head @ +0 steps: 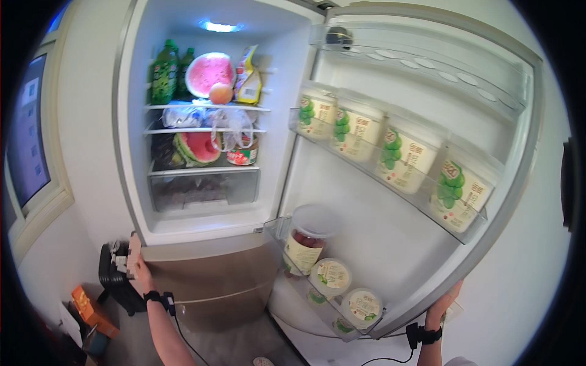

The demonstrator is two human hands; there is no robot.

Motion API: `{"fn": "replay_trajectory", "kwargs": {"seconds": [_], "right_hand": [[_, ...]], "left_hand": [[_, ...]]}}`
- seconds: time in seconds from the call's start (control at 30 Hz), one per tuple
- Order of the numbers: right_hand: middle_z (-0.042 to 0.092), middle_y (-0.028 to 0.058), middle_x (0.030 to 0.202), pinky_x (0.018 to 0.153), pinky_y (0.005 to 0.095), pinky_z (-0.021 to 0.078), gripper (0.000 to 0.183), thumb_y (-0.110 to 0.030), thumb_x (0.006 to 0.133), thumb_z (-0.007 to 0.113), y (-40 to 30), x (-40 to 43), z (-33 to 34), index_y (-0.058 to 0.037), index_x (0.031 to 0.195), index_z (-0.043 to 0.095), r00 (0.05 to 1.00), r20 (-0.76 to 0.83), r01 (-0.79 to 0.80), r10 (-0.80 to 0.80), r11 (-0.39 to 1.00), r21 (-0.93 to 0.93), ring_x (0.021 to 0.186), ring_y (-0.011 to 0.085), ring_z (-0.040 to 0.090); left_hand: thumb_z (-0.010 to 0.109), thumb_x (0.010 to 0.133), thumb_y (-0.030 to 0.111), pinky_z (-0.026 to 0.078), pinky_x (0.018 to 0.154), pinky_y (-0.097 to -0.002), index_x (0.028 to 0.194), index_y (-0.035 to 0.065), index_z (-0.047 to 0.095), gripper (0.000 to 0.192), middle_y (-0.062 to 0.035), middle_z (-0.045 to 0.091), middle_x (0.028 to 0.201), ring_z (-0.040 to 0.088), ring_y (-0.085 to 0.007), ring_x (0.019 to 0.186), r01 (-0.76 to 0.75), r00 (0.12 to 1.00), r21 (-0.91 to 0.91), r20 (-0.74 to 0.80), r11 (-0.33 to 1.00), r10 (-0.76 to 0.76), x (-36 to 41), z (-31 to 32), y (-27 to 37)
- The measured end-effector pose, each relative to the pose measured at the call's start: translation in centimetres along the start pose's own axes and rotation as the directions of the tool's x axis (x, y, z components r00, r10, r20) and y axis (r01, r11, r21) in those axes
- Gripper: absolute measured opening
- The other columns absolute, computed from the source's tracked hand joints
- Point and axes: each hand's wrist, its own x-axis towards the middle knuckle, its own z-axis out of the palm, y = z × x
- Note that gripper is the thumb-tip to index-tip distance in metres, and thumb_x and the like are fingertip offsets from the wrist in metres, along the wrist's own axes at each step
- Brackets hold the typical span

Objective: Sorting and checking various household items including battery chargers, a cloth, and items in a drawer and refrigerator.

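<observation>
My left hand (143, 273) is at the left side of the refrigerator, by the pink edge of a flat object (133, 256); its fingers are partly hidden. At the lower outer edge of the wide-open refrigerator door (499, 238) is my right hand (444, 302), its fingertips hidden behind the edge. Several lidded plastic tubs (407, 158) stand in the middle door rack, with more tubs (330, 276) in the bottom rack. Inside, the shelves hold a cut watermelon (210, 73), a peach-like fruit (220, 93), green bottles (164, 75), a yellow bag (248, 82), another cut watermelon (199, 148) and a jar (243, 154).
A black suitcase (120, 286) stands on the floor left of the refrigerator, near an orange box (93, 313). The window (34, 137) is at the far left. White wall lies behind the door, and cables hang from both wrist straps.
</observation>
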Motion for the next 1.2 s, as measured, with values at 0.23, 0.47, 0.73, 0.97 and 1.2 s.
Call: {"fn": "replay_trajectory", "kwargs": {"seconds": [0.23,0.47,0.73,0.97,1.2], "right_hand": [[0.044,0.0104,0.107,0.086,0.0292,0.0314,0.045,-0.033,0.091,0.026,-0.3,0.1,0.9,0.0024,0.116,0.037,0.998,0.063,-0.017,0.007,0.988,0.152,0.099,0.0184,0.041],[0.044,0.0098,0.105,0.085,0.0291,0.0316,0.045,-0.033,0.091,0.026,-0.4,0.1,0.8,0.0019,0.116,0.036,0.995,0.096,-0.021,0.007,0.989,0.143,0.097,0.0178,0.041],[0.035,0.0142,0.123,0.094,0.0308,0.0240,0.049,-0.032,0.091,0.024,-1.0,-0.2,0.2,0.0034,0.124,0.027,0.983,0.179,0.018,-0.040,0.993,0.120,0.112,0.0221,0.034],[0.037,0.0135,0.120,0.093,0.0298,0.0249,0.047,-0.030,0.091,0.024,-0.3,-0.8,0.1,0.0031,0.124,0.027,0.983,0.167,-0.117,0.079,0.966,0.231,0.110,0.0213,0.036],[0.032,0.0118,0.122,0.094,0.0290,0.0233,0.049,-0.033,0.091,0.025,-1.6,-1.7,0.6,0.0024,0.125,0.024,0.994,0.102,-0.064,0.049,0.987,0.148,0.110,0.0203,0.033]], "left_hand": [[0.041,0.082,0.049,0.035,0.076,-0.0292,0.089,-0.0051,0.050,0.055,-0.0118,0.051,0.087,0.044,-0.0185,0.080,-0.015,0.996,-0.046,-0.092,0.999,0.011,2.4,-0.4,-2.5],[0.041,0.082,0.049,0.035,0.073,-0.0275,0.086,-0.0046,0.050,0.054,-0.0091,0.050,0.083,0.041,-0.0160,0.077,0.010,0.998,-0.055,-0.067,0.998,-0.014,2.3,-0.3,-2.4],[0.038,0.083,0.052,0.034,0.076,-0.0275,0.091,-0.0060,0.048,0.059,-0.0113,0.049,0.087,0.042,-0.0183,0.080,-0.038,0.997,0.007,-0.067,0.999,0.038,2.6,-0.8,-3.4],[0.040,0.082,0.052,0.035,0.076,-0.0279,0.090,-0.0058,0.050,0.059,-0.0105,0.050,0.087,0.043,-0.0178,0.081,-0.037,0.999,-0.058,-0.029,0.998,0.036,3.1,-0.5,-4.8],[0.041,0.081,0.052,0.035,0.079,-0.0278,0.096,-0.0061,0.050,0.061,-0.0132,0.051,0.094,0.045,-0.0190,0.087,-0.037,0.998,-0.043,-0.047,0.998,0.035,2.0,-0.2,-4.8]]}}
